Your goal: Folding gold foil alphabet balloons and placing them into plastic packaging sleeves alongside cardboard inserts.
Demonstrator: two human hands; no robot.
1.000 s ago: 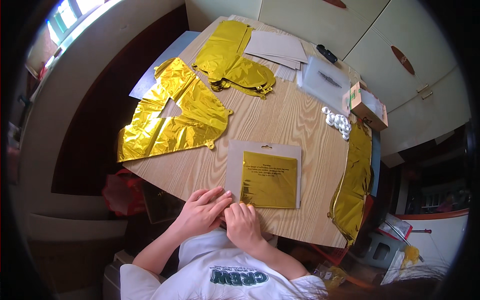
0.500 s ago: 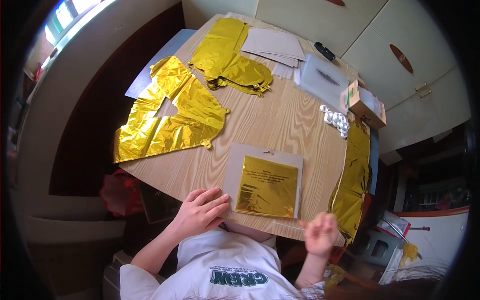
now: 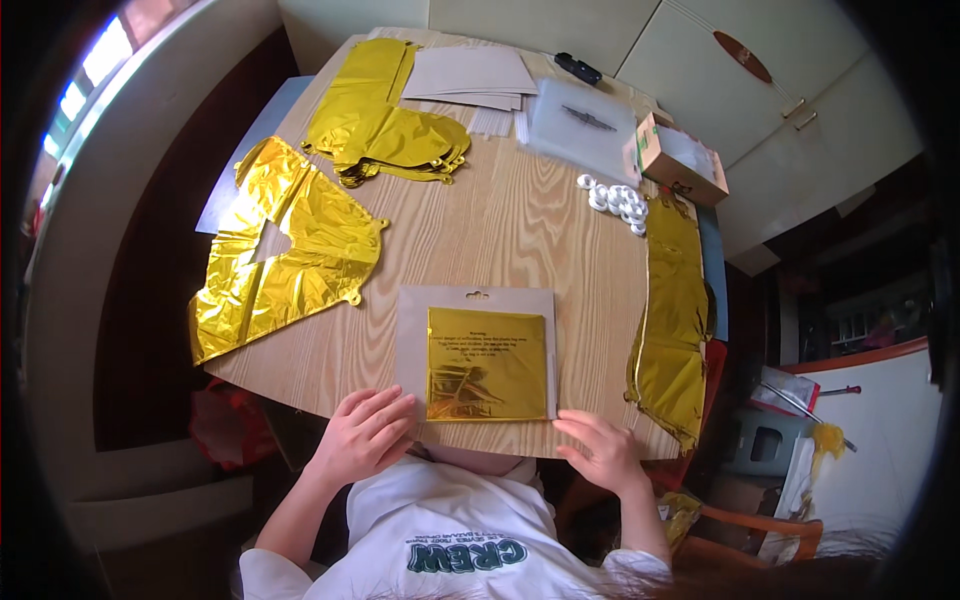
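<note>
Directly before me on the wooden table lies a flat package: a folded gold foil balloon (image 3: 487, 365) on a grey-beige card (image 3: 412, 320) with a hanging hole at its top. A thin white straw (image 3: 551, 385) runs along its right side. Beside the package's lower left corner rests my left hand (image 3: 372, 430), open, fingers stretched and close together, fingertips at the card's edge. At the lower right corner is my right hand (image 3: 600, 448), open, its fingertips touching or very near that corner and its thumb apart.
Unfolded gold foil balloons lie at left (image 3: 315, 235), far left (image 3: 360, 110) and along the right edge (image 3: 672, 310). Farther back are grey cards (image 3: 470, 75), a clear plastic box (image 3: 580, 125), white round pieces (image 3: 615, 202), a cardboard box (image 3: 680, 165) and a black object (image 3: 578, 68).
My right hand has come from a raised, curled pose to the package's lower right corner, its fingers now stretched. My left hand stays by the left corner. The whole view has shifted.
</note>
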